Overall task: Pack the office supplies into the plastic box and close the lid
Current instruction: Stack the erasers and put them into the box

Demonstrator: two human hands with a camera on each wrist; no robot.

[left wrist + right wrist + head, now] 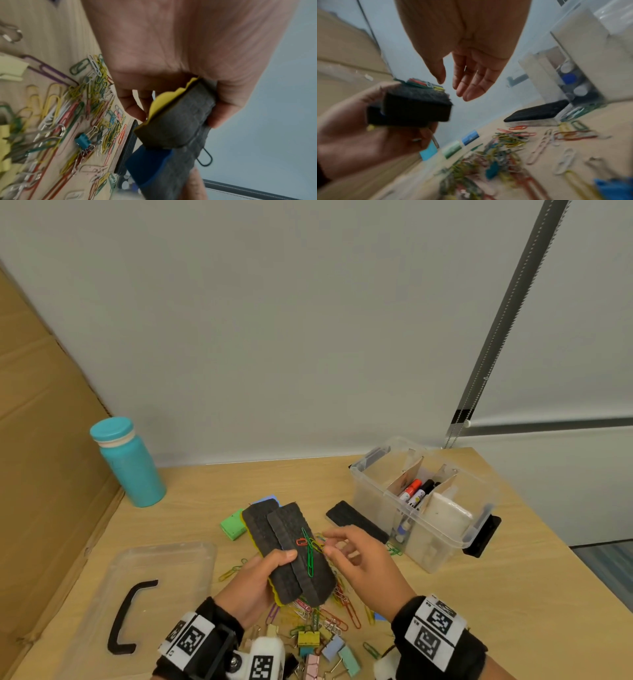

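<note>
My left hand [263, 570] grips two black felt whiteboard erasers [287, 553] stacked side by side above the table, one yellow-backed [161, 102], one blue-backed [147, 165]. Green and red paper clips [306, 546] cling to the top eraser. My right hand [356, 556] hovers just right of them with fingers straight and relaxed [471, 83], holding nothing. A third eraser [356, 525] lies on the table beside the clear plastic box [445, 542], which stands open at the right with markers [416, 491] in its middle compartment. The clear lid [102, 594] with a black handle lies at the left.
Loose coloured paper clips [329, 611] and binder clips [329, 648] are scattered on the wooden table beneath my hands. A green block [233, 527] lies behind the erasers. A teal bottle [128, 463] stands at the back left near a cardboard sheet [41, 440].
</note>
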